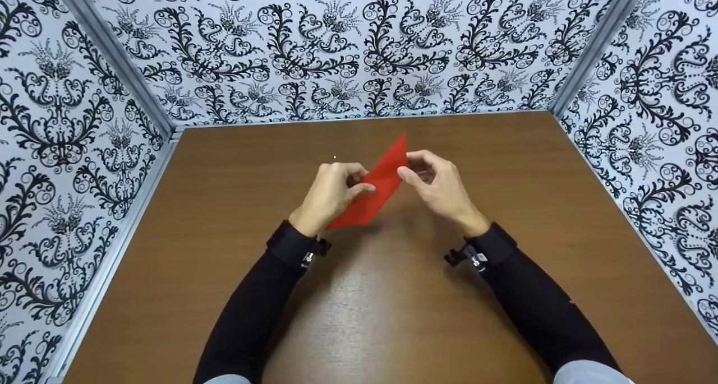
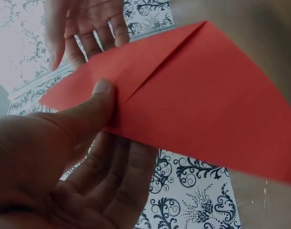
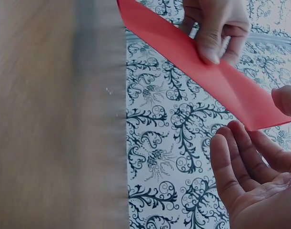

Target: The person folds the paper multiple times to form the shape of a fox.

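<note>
A folded sheet of red paper (image 1: 381,182) is held up above the table, tilted, with one pointed corner upward in the head view. My left hand (image 1: 334,190) pinches it, the thumb (image 2: 105,93) pressed on the near face and the fingers behind. A diagonal folded edge runs across the paper (image 2: 197,95) by that thumb. My right hand (image 1: 440,185) is at the paper's other end. Its fingers (image 3: 235,148) are fairly straight, touching the lower corner, while its thumb stands apart from them beside the paper's edge (image 3: 271,125).
The brown wooden table (image 1: 392,317) spreads beneath both hands. Walls with a black-and-white scroll pattern (image 1: 336,42) enclose it at the back and both sides, with grey metal rails (image 1: 112,47) at the corners. Each wrist wears a black band with a small camera (image 1: 320,248).
</note>
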{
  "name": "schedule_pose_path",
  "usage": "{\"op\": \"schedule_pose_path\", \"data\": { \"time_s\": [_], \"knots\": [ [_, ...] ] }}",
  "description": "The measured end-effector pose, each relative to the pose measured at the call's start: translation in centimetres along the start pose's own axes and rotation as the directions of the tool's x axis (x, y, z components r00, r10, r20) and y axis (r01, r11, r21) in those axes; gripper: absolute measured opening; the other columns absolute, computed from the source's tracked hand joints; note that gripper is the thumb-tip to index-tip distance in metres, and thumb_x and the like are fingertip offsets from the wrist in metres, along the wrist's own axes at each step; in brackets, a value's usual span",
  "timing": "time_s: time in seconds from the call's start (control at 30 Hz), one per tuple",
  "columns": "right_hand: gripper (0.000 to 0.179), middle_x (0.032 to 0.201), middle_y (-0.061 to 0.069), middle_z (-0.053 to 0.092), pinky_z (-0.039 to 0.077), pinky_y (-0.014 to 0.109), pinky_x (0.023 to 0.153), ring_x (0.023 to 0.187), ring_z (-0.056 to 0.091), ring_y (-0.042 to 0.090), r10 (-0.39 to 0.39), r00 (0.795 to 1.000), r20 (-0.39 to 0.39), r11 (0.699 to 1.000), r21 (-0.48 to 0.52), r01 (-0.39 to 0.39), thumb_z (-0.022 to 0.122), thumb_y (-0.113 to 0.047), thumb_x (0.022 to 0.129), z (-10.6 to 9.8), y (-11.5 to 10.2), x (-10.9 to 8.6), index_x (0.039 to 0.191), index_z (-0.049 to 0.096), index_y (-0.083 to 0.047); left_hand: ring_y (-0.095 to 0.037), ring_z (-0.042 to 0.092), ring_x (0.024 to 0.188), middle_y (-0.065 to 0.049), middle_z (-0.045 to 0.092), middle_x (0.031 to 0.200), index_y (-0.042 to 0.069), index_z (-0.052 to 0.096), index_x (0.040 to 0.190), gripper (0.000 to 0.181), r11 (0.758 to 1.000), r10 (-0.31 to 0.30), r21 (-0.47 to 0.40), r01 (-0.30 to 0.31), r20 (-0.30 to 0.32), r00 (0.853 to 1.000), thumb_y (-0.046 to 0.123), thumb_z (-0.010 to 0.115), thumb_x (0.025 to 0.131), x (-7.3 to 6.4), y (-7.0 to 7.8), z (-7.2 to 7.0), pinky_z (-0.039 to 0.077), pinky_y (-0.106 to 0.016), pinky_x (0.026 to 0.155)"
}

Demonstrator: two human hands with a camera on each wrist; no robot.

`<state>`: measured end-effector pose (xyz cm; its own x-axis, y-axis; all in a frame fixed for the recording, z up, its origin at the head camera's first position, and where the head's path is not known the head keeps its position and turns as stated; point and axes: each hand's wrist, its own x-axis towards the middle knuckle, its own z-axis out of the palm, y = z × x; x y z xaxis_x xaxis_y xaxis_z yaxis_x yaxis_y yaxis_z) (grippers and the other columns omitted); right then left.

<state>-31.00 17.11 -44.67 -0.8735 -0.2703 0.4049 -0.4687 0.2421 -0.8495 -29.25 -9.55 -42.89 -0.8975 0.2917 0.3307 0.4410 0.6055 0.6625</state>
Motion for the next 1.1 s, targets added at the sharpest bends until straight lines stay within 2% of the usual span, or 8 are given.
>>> {"op": "schedule_pose_path", "data": {
  "time_s": [0.27,0.4,0.53,0.63,0.77,0.93,1.1],
  "knots": [
    [0.038,0.123,0.018,0.082,0.067,0.023,0.090,0.101,0.080,0.018,-0.007,1.000,-0.021,1.000,0.030,0.008,0.086,-0.013,0.108,-1.2,0.0,0.3,0.143,0.077,0.000,-0.016,0.072,0.080,-0.005,0.086,0.089,0.011,0.091,0.105,0.017,0.998,-0.016,0.066,0.008,0.126,0.992,0.026,0.096,0.097,-0.2,-0.3,0.4,0.057,-0.031,0.078],
    [0.037,0.117,0.016,0.085,0.066,0.022,0.088,0.096,0.079,0.017,0.001,0.999,0.032,1.000,-0.019,-0.001,0.087,-0.014,0.107,-2.0,0.0,0.4,0.142,0.079,-0.005,-0.015,0.077,0.081,-0.003,0.088,0.090,0.013,0.092,0.105,0.016,0.996,-0.016,0.087,-0.001,0.185,0.983,0.026,0.097,0.097,-0.3,-0.3,0.8,0.060,-0.031,0.078],
    [0.030,0.109,0.013,0.085,0.063,0.020,0.080,0.086,0.075,0.017,0.045,0.991,0.129,0.990,-0.135,-0.027,0.089,-0.016,0.106,-2.8,0.2,0.5,0.135,0.084,-0.012,-0.016,0.082,0.082,-0.004,0.089,0.092,0.012,0.093,0.106,0.016,0.994,0.008,0.102,-0.032,0.229,0.973,0.024,0.097,0.097,-0.4,-0.7,1.5,0.064,-0.033,0.079],
    [0.024,0.107,0.009,0.085,0.060,0.021,0.076,0.083,0.073,0.019,0.103,0.972,0.209,0.972,-0.228,-0.054,0.089,-0.017,0.105,-3.3,0.6,0.5,0.128,0.087,-0.014,-0.017,0.082,0.081,-0.005,0.089,0.092,0.011,0.093,0.107,0.016,0.994,0.011,0.102,-0.038,0.255,0.967,0.023,0.097,0.097,-0.4,-1.1,2.1,0.065,-0.033,0.079],
    [0.017,0.108,0.005,0.086,0.058,0.024,0.077,0.087,0.072,0.020,0.185,0.942,0.281,0.935,-0.346,-0.080,0.089,-0.017,0.105,-3.5,1.0,0.4,0.122,0.089,-0.016,-0.019,0.084,0.084,-0.006,0.090,0.093,0.010,0.092,0.107,0.017,0.993,0.009,0.107,-0.040,0.276,0.961,0.022,0.098,0.097,-0.5,-1.6,2.9,0.067,-0.035,0.081],
    [0.011,0.104,0.004,0.087,0.058,0.031,0.084,0.092,0.074,0.020,0.250,0.916,0.314,0.886,-0.455,-0.086,0.089,-0.016,0.105,-3.3,1.7,0.4,0.116,0.090,-0.016,-0.023,0.086,0.089,-0.008,0.090,0.096,0.008,0.092,0.110,0.019,0.994,0.004,0.106,-0.035,0.283,0.959,0.021,0.097,0.097,-0.6,-2.1,3.8,0.069,-0.041,0.086],
    [0.008,0.101,0.005,0.089,0.058,0.035,0.088,0.092,0.076,0.019,0.267,0.904,0.333,0.855,-0.514,-0.063,0.087,-0.010,0.103,-3.2,2.8,0.1,0.110,0.091,-0.013,-0.023,0.087,0.095,-0.008,0.091,0.099,0.008,0.091,0.112,0.020,0.994,-0.015,0.110,-0.018,0.289,0.957,0.020,0.097,0.097,-0.7,-2.5,4.5,0.070,-0.043,0.091]
  ]
}}
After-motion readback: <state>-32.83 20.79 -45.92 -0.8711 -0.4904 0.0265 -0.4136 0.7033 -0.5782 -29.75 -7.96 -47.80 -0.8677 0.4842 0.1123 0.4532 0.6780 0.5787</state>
